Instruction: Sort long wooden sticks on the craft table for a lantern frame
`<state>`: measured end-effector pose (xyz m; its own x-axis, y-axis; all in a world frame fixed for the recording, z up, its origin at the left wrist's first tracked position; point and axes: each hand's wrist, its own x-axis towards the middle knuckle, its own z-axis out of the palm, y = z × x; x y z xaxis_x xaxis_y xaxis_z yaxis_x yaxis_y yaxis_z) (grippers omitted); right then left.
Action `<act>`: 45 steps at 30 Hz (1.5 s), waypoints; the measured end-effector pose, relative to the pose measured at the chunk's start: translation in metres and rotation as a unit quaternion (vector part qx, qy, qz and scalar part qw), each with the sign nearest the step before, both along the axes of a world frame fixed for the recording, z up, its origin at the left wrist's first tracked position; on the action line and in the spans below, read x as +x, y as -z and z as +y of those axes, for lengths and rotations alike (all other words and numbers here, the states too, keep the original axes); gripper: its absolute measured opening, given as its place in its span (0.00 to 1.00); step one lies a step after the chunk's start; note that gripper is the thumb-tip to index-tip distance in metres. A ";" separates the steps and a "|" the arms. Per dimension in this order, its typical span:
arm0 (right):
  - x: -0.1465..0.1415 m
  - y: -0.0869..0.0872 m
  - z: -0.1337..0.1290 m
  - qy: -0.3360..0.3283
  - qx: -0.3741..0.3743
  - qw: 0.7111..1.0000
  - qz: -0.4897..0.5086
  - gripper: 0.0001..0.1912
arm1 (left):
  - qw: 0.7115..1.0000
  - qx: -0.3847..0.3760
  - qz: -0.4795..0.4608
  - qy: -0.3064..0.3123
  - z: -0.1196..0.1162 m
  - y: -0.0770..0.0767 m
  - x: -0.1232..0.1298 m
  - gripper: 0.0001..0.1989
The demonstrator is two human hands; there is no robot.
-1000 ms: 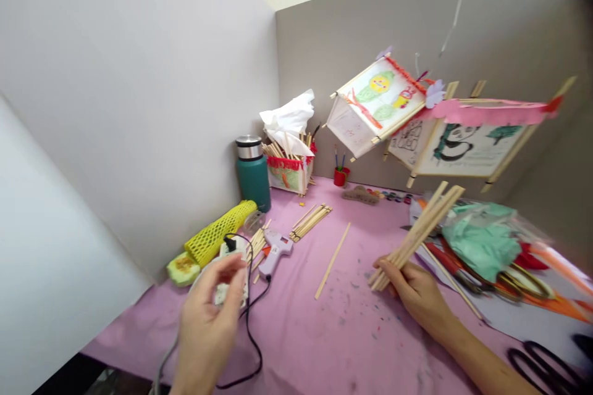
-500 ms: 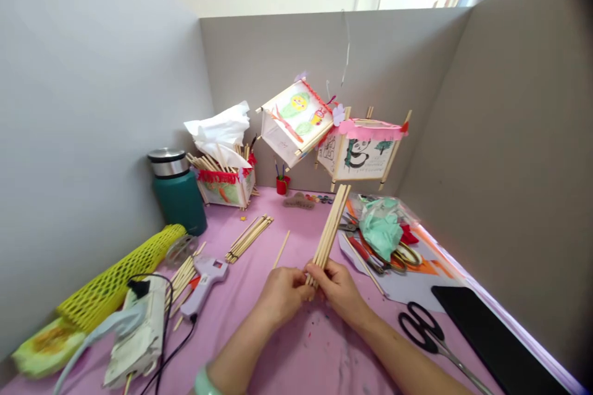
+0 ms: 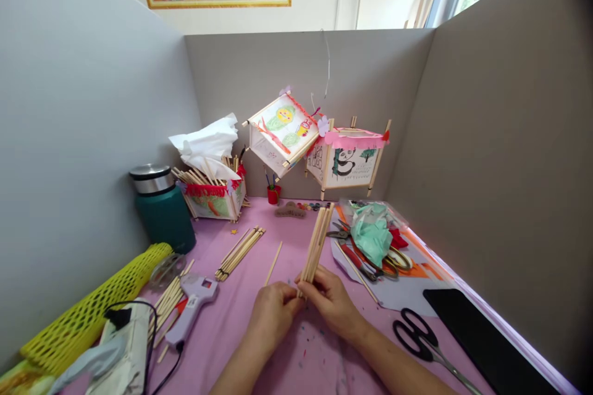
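A bundle of thin wooden sticks (image 3: 317,241) stands tilted above the middle of the pink tabletop. My right hand (image 3: 331,302) is closed around its lower part, the thumb lying across the sticks. My left hand (image 3: 277,315) pinches at the bundle's bottom end, its fingertips partly hidden. A single stick (image 3: 273,264) lies on the table just beyond my left hand. Farther back to the left rests another group of sticks (image 3: 239,253) with dark bands near the ends.
At left are a purple glue gun (image 3: 192,308), loose sticks (image 3: 169,296), a power strip (image 3: 127,345) and a teal bottle (image 3: 165,216). Black-handled scissors (image 3: 428,345), pliers (image 3: 361,259) and a dark flat slab (image 3: 482,339) lie right. Paper lanterns (image 3: 354,163) stand behind.
The camera view has shifted, so the whole scene sits lower and further left. Both hands stay on the stick bundle, whose tops look slightly more spread.
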<state>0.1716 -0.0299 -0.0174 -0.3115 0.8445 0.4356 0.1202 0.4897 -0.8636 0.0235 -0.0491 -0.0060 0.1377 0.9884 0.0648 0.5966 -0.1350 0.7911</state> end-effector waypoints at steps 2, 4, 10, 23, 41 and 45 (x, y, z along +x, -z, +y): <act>0.000 0.000 0.001 -0.019 -0.003 1.000 -0.015 0.10 | 1.000 0.018 0.015 -0.021 0.000 0.000 -0.003 0.07; 0.000 0.001 0.003 -0.020 -0.021 0.999 -0.017 0.10 | 0.998 0.034 -0.022 -0.041 -0.001 -0.001 -0.006 0.14; -0.003 0.001 0.002 -0.059 -0.039 0.996 -0.053 0.10 | 0.972 0.125 -0.200 0.004 -0.005 -0.011 -0.007 0.16; -0.009 -0.002 -0.009 -0.187 -0.219 0.957 0.019 0.15 | 0.901 -0.065 -0.428 -0.024 -0.002 -0.016 -0.007 0.17; -0.012 0.005 -0.007 -0.182 -0.228 0.956 0.041 0.12 | 0.883 -0.088 -0.459 -0.037 -0.001 -0.012 -0.007 0.17; -0.011 0.007 -0.007 -0.178 -0.220 0.959 0.027 0.12 | 0.880 -0.097 -0.463 -0.030 -0.001 -0.012 -0.007 0.17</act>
<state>0.1601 -0.0366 -0.0244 -0.6009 0.7947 0.0859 -0.0385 0.0786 -0.9962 0.0167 -0.0502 0.0064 0.0613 0.9969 -0.0488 -0.3151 0.0657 0.9468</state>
